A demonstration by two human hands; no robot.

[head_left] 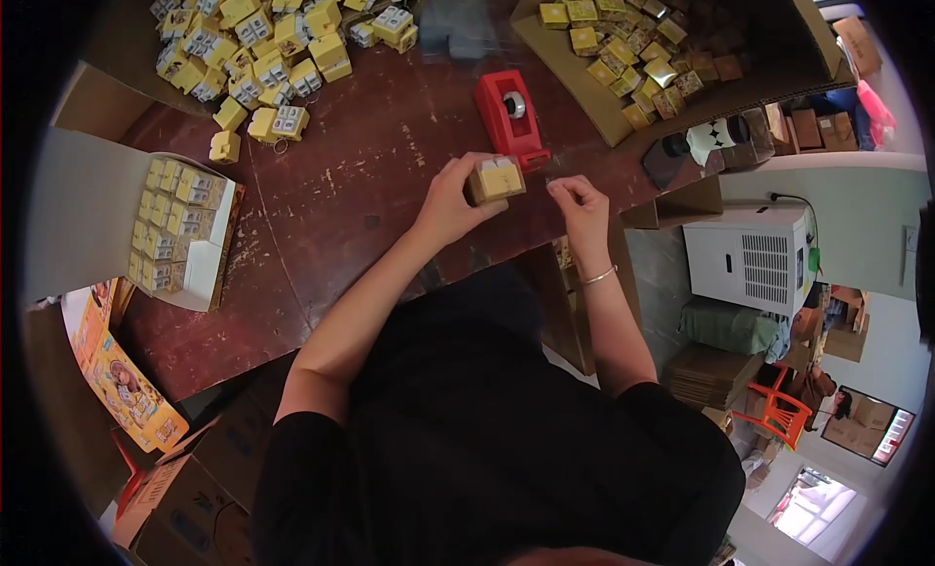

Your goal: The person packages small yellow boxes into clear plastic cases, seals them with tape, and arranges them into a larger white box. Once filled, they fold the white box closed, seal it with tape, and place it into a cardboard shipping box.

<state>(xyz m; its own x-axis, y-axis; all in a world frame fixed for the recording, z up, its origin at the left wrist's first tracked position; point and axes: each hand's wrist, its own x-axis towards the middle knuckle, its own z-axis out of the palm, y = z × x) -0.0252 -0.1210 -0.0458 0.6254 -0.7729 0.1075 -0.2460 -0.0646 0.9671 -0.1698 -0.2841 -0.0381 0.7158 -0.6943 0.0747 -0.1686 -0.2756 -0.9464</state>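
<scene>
Small box [499,179]: roughly cube-shaped; yellow face turned up toward the camera, pale strip along the top edge, tan sides; printing too small to read.
Position: held just above the near part of the table [360,196], between the two hands, directly in front of the tape dispenser [510,116].
Left hand [450,201]: clamped on the small box; fingers wrapped over its top and left side, thumb beneath.
Right hand [577,204]: just beside the small box on its right, not seen touching it; fingertips drawn together in a pinch; anything thin between them cannot be made out.
Bracelet [599,275]: thin band on the right wrist.
Tape dispenser: red body, grey roll core; stands upright just behind the small box, in the direct line between the hands and the far side of the table.
Table: dark red-brown top, scuffed and scratched.
Loose pile [263,50]: many similar yellow boxes, heaped at the far left, well apart from the hands.
White tray [209,264]: at the left edge; yellow boxes set in neat rows inside.
Cardboard carton [575,84]: far right, open; yellow and brown packs jumbled within.
Printed sheet [122,376]: colourful, below the left table edge.
White appliance [755,259]: on the floor, right of the table.
</scene>
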